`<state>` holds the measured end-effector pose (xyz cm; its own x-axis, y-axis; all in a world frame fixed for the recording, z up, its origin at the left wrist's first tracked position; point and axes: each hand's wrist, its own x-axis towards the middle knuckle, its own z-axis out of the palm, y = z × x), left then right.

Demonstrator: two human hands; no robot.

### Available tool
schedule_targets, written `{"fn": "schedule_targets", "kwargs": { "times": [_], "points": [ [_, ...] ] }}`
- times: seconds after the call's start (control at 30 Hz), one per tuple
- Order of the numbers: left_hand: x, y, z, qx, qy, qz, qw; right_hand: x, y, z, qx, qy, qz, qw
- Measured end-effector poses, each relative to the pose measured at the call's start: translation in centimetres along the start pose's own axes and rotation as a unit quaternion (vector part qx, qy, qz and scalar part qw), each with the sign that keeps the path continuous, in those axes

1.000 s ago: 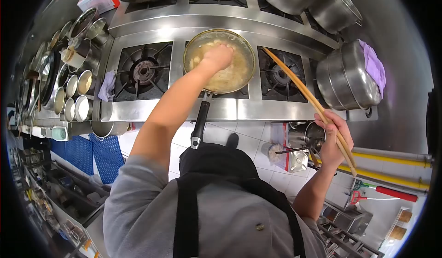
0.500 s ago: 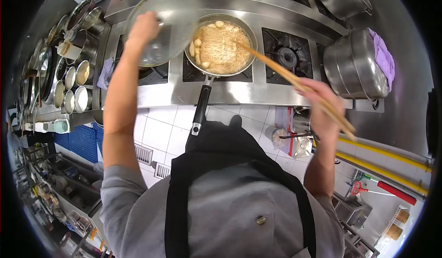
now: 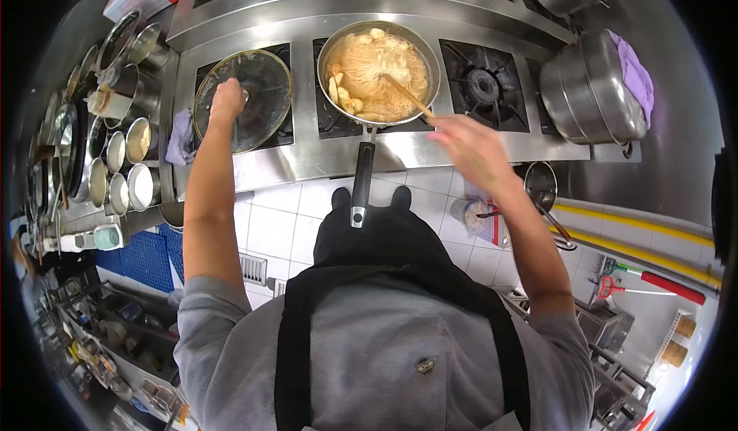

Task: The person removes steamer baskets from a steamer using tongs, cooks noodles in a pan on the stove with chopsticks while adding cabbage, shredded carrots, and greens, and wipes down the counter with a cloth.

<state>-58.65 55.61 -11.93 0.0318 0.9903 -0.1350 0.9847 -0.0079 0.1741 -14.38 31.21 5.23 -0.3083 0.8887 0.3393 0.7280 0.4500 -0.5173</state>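
Observation:
A frying pan sits on the middle burner, its black handle pointing at me. Thin noodles in pale brown liquid fill it, with whitish chunks along the left side. My right hand, slightly blurred, is closed around long wooden chopsticks whose tips dip into the noodles. On the left burner lies a round glass lid. The fingers of my left hand are closed at the knob in its middle.
A gas burner is right of the pan. Farther right stands a large steel pot with a purple cloth. Metal containers line the left counter, near a crumpled grey-purple cloth. A strainer hangs by my right forearm.
My left hand has lowered the lid from above the stove onto the left burner. The chopsticks have swung left and deeper into the pan; the noodles now look loosened and swirled.

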Motion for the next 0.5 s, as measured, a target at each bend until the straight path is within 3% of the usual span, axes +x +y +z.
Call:
{"fn": "schedule_targets", "kwargs": {
  "times": [0.1, 0.2, 0.27, 0.3, 0.37, 0.4, 0.47, 0.5],
  "points": [
    [0.6, -0.4, 0.7, 0.037, 0.031, 0.017, 0.999, 0.5, -1.9, 2.6, 0.027, -0.028, -0.034, 0.999],
    [-6.4, 5.5, -4.5, 0.023, 0.089, 0.041, 0.995, 0.0, -4.3, -2.6, 0.042, -0.046, 0.005, 0.998],
    [-13.2, 9.4, -6.9, -0.142, -0.194, 0.063, 0.969, 0.5, -5.1, -5.0, 0.051, -0.064, 0.037, 0.996],
    [-15.7, 8.9, -2.2, -0.297, -0.314, 0.164, 0.887, 0.7, -5.5, -5.6, 0.031, -0.055, 0.023, 0.998],
    [-22.0, 15.5, -0.5, -0.481, -0.424, 0.002, 0.767, 0.6, -4.1, -4.5, 0.015, -0.047, 0.003, 0.999],
    [-23.1, 18.2, 0.2, -0.612, -0.442, -0.092, 0.650, 1.0, -1.4, -1.7, 0.010, -0.029, -0.044, 0.999],
    [-22.7, 20.7, 4.4, -0.758, -0.394, -0.144, 0.500, 0.2, 0.6, 0.0, 0.005, -0.008, -0.092, 0.996],
    [-23.8, 22.7, 4.7, -0.748, -0.340, -0.150, 0.550, -0.4, 0.9, 0.0, 0.013, -0.047, -0.094, 0.994]
  ]
}}
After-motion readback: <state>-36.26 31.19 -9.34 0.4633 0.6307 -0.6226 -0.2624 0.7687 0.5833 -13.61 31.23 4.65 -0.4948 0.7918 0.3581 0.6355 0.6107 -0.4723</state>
